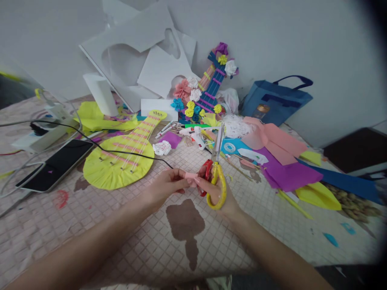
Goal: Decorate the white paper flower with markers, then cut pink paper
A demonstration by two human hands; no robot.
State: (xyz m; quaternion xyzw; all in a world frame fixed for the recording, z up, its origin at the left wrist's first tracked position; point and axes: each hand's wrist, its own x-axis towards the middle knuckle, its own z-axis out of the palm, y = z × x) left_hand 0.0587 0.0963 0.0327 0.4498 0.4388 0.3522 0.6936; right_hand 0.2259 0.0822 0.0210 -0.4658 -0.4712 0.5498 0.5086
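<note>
two of your hands meet just right of the yellow paper guitar [121, 161]: your left hand [166, 187] and right hand [216, 193] both pinch a small pink paper strip [190, 176], and your right also grips red-and-yellow-handled scissors [216, 173], blades pointing away from you.

phone [56, 165] left of paper guitar [121, 161], bag [275, 100] behind

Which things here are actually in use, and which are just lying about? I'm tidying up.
In use: left hand, right hand, pink paper piece, scissors.
Lying about: yellow paper guitar, phone, blue bag, glue gun.
</note>
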